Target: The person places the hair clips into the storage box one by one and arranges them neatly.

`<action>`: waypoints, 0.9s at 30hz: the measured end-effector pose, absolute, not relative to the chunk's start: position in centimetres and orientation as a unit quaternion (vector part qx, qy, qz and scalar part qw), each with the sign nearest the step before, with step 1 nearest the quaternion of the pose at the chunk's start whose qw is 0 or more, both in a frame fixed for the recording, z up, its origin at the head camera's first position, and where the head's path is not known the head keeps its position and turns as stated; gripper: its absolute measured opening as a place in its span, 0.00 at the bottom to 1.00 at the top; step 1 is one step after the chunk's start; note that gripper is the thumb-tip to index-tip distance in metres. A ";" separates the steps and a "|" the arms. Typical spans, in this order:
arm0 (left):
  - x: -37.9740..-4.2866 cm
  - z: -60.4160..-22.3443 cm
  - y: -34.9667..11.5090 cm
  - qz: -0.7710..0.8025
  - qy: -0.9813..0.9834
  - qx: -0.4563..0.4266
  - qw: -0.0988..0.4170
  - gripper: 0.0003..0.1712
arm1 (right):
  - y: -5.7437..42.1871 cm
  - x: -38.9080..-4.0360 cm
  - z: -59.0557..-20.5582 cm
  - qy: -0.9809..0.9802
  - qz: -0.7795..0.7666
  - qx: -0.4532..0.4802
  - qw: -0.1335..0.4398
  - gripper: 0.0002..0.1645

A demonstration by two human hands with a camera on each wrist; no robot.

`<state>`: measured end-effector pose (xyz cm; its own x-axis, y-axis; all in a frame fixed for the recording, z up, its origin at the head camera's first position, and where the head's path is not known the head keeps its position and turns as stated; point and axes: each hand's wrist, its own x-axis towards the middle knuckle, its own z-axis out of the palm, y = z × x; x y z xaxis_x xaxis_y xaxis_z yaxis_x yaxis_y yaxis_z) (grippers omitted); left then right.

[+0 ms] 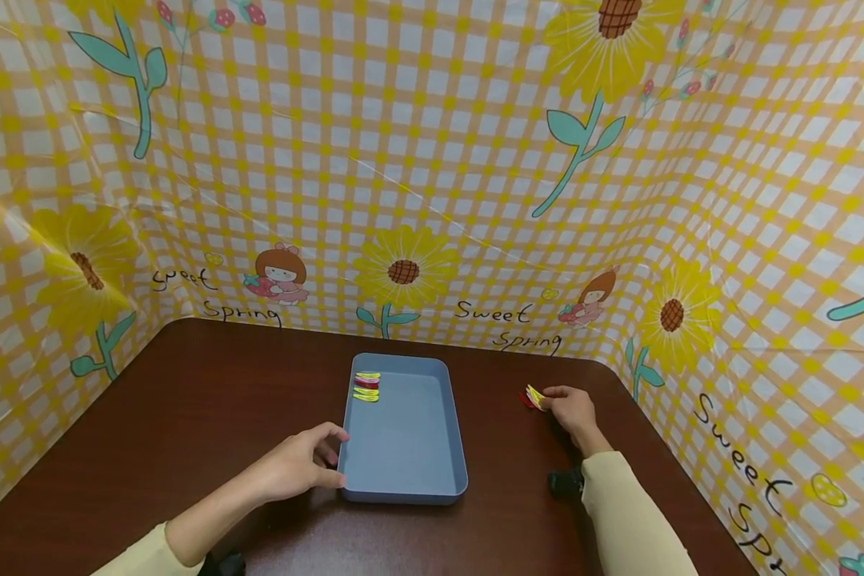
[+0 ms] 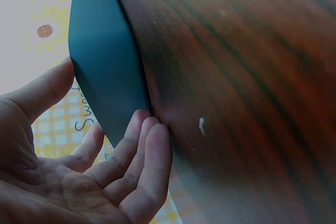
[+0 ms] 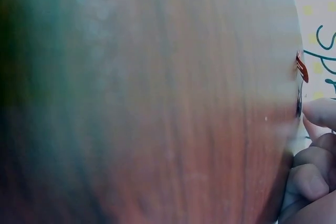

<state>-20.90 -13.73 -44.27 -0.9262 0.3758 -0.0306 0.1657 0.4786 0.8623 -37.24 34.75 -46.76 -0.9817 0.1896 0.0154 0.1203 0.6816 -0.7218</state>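
Observation:
A blue-grey tray [image 1: 406, 476] lies on the table, with several yellow and red snap hair clips [image 1: 366, 394] in a column at its upper left. My left hand [image 1: 298, 464] touches the tray's left side, thumb and index finger apart at the rim; in the left wrist view its other fingers [image 2: 156, 150] rest low against the outer wall. To the right of the tray, my right hand [image 1: 570, 410] pinches at a small pile of yellow and red hair clips [image 1: 534, 394]. One red clip [image 3: 302, 68] shows beyond the fingertips in the right wrist view; the exact grasp is partly hidden.
The dark brown table [image 1: 259, 368] is enclosed at the back and sides by a checked cloth [image 1: 432, 184] with sunflowers. A black wrist device [image 1: 565, 482] sits by the right sleeve, another [image 1: 223, 562] by the left.

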 end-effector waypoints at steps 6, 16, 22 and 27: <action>-21.0 -44.2 -13.8 0.482 0.855 0.158 0.106 0.33 | 34.7 -37.6 -46.8 -0.917 0.387 -0.085 0.043 0.20; -20.9 -44.2 -13.9 0.482 0.856 0.157 0.103 0.33 | 34.7 -38.1 -47.0 -0.919 0.383 -0.082 0.042 0.19; -20.9 -44.2 -13.8 0.484 0.854 0.156 0.108 0.33 | 34.8 -37.8 -46.8 -0.918 0.383 -0.089 0.040 0.18; -20.9 -44.3 -13.7 0.485 0.853 0.158 0.109 0.33 | 34.8 -37.4 -46.7 -0.917 0.385 -0.090 0.052 0.17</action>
